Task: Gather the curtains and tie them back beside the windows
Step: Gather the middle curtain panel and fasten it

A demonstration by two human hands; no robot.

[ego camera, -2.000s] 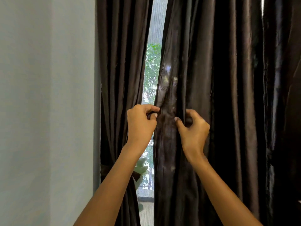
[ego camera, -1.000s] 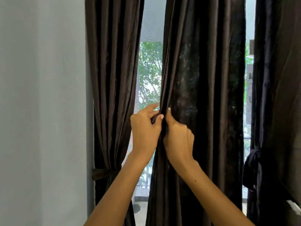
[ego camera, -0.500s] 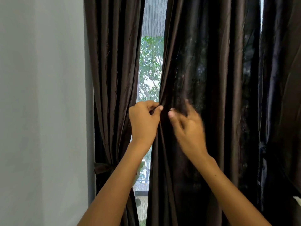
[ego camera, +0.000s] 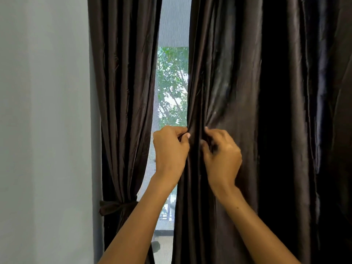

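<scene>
The left hand [ego camera: 170,149] pinches the leading edge of the dark middle curtain [ego camera: 228,92]; the right hand [ego camera: 222,153], fingers curled, bunches folds just beside it. Its fingertips are buried in fabric. Left curtain [ego camera: 123,92] hangs tied by a tieback [ego camera: 116,206].

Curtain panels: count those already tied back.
1. The left curtain beside the wall is cinched by a tieback. The middle curtain, pinched by the left hand and right hand, hangs loose; others may be out of view.

2 bare forearms, left hand [ego camera: 169,149] and right hand [ego camera: 222,155] ringless.
</scene>
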